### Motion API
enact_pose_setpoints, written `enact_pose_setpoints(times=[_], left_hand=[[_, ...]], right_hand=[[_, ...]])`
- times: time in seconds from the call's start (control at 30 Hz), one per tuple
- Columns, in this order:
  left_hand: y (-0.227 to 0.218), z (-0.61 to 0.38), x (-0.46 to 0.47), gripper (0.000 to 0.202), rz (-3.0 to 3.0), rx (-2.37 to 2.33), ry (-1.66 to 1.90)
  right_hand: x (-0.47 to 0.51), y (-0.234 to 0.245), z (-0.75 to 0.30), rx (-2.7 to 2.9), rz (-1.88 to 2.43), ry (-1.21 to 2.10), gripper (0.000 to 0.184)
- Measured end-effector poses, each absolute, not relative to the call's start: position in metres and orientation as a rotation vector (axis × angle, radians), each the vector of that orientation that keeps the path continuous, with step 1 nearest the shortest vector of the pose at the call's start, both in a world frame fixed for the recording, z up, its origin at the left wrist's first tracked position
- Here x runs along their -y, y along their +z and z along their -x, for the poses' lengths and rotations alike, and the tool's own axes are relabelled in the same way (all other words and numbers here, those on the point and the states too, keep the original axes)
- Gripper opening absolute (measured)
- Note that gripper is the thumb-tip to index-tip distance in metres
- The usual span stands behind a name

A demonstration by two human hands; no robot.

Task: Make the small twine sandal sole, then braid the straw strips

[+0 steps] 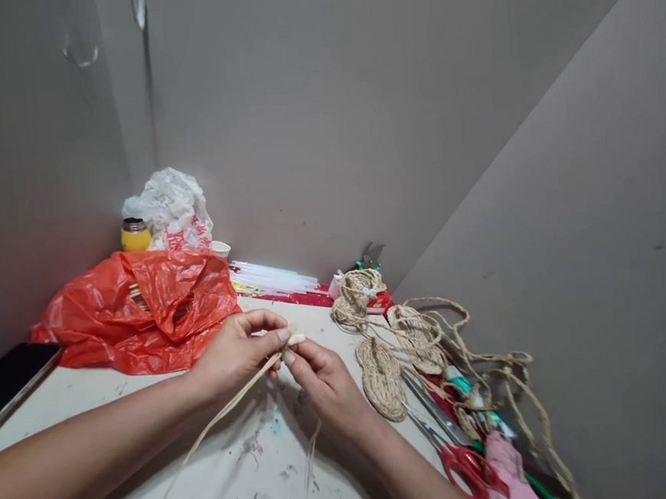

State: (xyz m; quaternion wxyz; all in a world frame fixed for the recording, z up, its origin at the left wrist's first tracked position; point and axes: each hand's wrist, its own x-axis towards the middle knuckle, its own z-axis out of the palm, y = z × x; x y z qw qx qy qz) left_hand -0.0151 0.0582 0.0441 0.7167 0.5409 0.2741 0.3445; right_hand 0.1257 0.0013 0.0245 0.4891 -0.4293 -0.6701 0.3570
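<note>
My left hand (238, 351) and my right hand (322, 381) meet over the middle of the white table (91, 399). Both pinch the end of a pale jute cord (224, 412) between thumb and fingers. One strand of the cord trails down and left across the table towards the near edge. Another short strand hangs below my right hand. To the right of my right hand lies an oval coiled jute mat (382, 378).
More jute coils (358, 294) and loose rope (492, 368) lie at right with red-handled scissors (468, 466). A red plastic bag (142, 311), a white bag (171, 208), a yellow jar (135, 236), clear glue sticks (274, 275) and a dark phone (9, 379) sit towards the back and left. Grey walls enclose the table.
</note>
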Motion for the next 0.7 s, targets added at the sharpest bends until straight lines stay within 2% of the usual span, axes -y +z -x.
enact_pose_setpoints(times=[0.33, 0.53, 0.7], left_hand=[[0.051, 0.023, -0.061, 0.031, -1.422, -0.557, 0.663], [0.053, 0.023, -0.063, 0.032, -1.287, -0.459, 0.69], [0.049, 0.025, -0.067, 0.048, -1.209, -0.508, 0.753]], right_hand=[[0.0, 0.026, -0.125, 1.639, 1.058, 0.813, 0.02], [0.0, 0.024, -0.124, 1.56, 1.065, 0.872, 0.024], [-0.003, 0.014, -0.13, 1.307, 1.082, 1.08, 0.028]])
